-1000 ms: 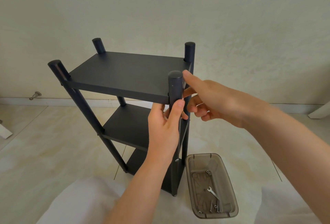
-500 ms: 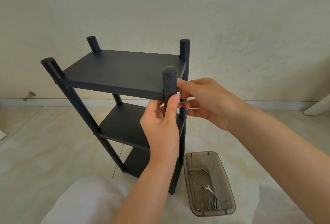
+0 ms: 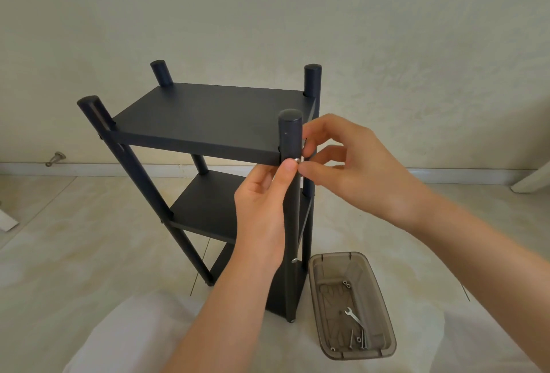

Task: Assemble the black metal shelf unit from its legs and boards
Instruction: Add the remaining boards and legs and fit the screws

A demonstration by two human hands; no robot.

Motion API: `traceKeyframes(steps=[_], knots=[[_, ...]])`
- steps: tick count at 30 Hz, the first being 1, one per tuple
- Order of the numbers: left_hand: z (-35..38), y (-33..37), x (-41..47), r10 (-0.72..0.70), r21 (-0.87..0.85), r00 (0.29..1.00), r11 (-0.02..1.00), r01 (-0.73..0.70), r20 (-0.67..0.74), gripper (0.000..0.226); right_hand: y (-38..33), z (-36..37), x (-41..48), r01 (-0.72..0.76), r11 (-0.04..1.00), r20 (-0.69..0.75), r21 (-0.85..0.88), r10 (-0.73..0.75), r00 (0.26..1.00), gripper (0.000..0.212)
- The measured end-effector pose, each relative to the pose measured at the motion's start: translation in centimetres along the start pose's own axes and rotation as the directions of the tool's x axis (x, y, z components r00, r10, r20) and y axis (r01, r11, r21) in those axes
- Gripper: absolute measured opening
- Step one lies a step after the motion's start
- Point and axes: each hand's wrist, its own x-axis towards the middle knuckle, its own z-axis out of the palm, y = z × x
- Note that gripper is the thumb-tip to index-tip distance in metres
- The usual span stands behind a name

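The black shelf unit (image 3: 208, 117) stands upright on the floor with three boards between its round legs. My left hand (image 3: 262, 209) grips the near right leg (image 3: 290, 134) just under the top board, thumb up against the leg. A small silver screw (image 3: 297, 160) sits in that leg at the top board's level. My right hand (image 3: 342, 164) pinches this screw with thumb and forefinger, its other fingers curled loosely above. A second silver screw (image 3: 294, 260) shows lower on the same leg.
A clear brown plastic tray (image 3: 384, 307) lies on the floor right of the shelf, holding a small wrench (image 3: 354, 315), screws and nuts. The wall and baseboard stand close behind. A metal doorstop (image 3: 55, 159) sticks out at far left. My white-clad knees fill the bottom edge.
My right hand came down from the leg's top to the screw by the top board and now pinches it. My left hand stays on the leg.
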Motion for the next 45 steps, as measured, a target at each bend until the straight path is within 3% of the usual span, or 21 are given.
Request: traceKeyframes(steps=[3, 6, 8, 10, 11, 13, 15, 16, 19, 22, 32, 35, 37, 39, 42, 45], knots=[[-0.3, 0.3, -0.2, -0.024, -0.014, 0.999, 1.0, 0.024, 0.028, 0.028, 0.3, 0.1, 0.0, 0.029, 0.999, -0.019, 0.046, -0.028, 0.999, 0.023], [-0.2, 0.9, -0.7, -0.009, 0.088, 0.998, 0.996, 0.014, -0.055, 0.039, 0.3, 0.1, 0.3, 0.033, 0.995, -0.018, 0.098, -0.032, 0.999, 0.022], [-0.1, 1.0, -1.0, 0.084, 0.256, 0.969, 0.966, -0.022, -0.232, 0.044, 0.4, -0.1, 0.5, 0.021, 0.992, -0.008, 0.127, -0.02, 1.0, 0.023], [-0.3, 1.4, -1.4, 0.289, 0.464, 0.898, 0.879, -0.111, -0.331, 0.05, 0.5, -0.3, 0.7, -0.005, 0.988, -0.003, 0.154, 0.006, 1.0, 0.024], [-0.6, 1.7, -1.4, 0.446, 0.583, 0.849, 0.783, -0.216, -0.285, 0.052, 0.6, -0.4, 0.8, -0.027, 0.985, 0.003, 0.169, 0.027, 1.0, 0.023], [-1.2, 2.5, -0.7, 0.657, 0.756, 0.753, 0.515, -0.403, -0.046, 0.052, 0.9, -0.6, 1.0, -0.082, 0.971, 0.021, 0.225, 0.079, 0.997, 0.023], [-1.8, 3.5, 0.3, 0.633, 0.813, 0.743, 0.303, -0.497, 0.218, 0.046, 1.1, -0.8, 1.0, -0.121, 0.953, 0.033, 0.278, 0.116, 0.993, 0.025], [-2.0, 4.0, 0.7, 0.564, 0.813, 0.766, 0.261, -0.52, 0.309, 0.046, 1.2, -0.9, 1.0, -0.122, 0.951, 0.029, 0.283, 0.119, 0.992, 0.025], [-2.4, 5.1, 1.8, 0.385, 0.772, 0.791, 0.249, -0.585, 0.475, 0.052, 1.4, -1.1, 1.1, -0.11, 0.951, 0.009, 0.288, 0.112, 0.994, 0.027], [-2.8, 5.6, 2.5, 0.32, 0.755, 0.781, 0.23, -0.614, 0.537, 0.057, 1.6, -1.2, 1.4, -0.138, 0.927, 0.031, 0.349, 0.135, 0.99, 0.027], [-2.8, 5.6, 2.9, 0.407, 0.718, 0.744, 0.252, -0.65, 0.53, 0.048, 2.5, -2.0, 2.2, -0.253, 0.834, 0.205, 0.49, 0.172, 0.964, 0.016], [-2.8, 5.0, 2.9, 0.427, 0.728, 0.737, 0.223, -0.648, 0.524, 0.048, 3.6, -2.8, 2.2, -0.263, 0.779, 0.168, 0.57, 0.203, 0.965, 0.014], [-2.9, 4.4, 2.8, 0.448, 0.735, 0.721, 0.183, -0.653, 0.529, 0.043, 5.3, -3.1, 2.1, -0.255, 0.864, 0.038, 0.434, 0.266, 0.963, 0.013], [-3.0, 4.0, 2.7, 0.478, 0.747, 0.704, 0.138, -0.65, 0.525, 0.041, 7.7, -2.8, 2.1, -0.311, 0.938, -0.021, 0.154, 0.317, 0.948, 0.013], [-2.9, 3.4, 2.6, 0.528, 0.753, 0.674, 0.095, -0.651, 0.517, 0.039, 12.4, -1.3, 1.7, -0.483, 0.869, 0.11, -0.113, 0.494, 0.863, 0.018], [-2.5, 2.8, 2.7, 0.583, 0.748, 0.641, 0.082, -0.659, 0.5, 0.034, 17.8, 0.8, 0.0, -0.59, 0.766, 0.127, -0.255, 0.632, 0.765, 0.018]])
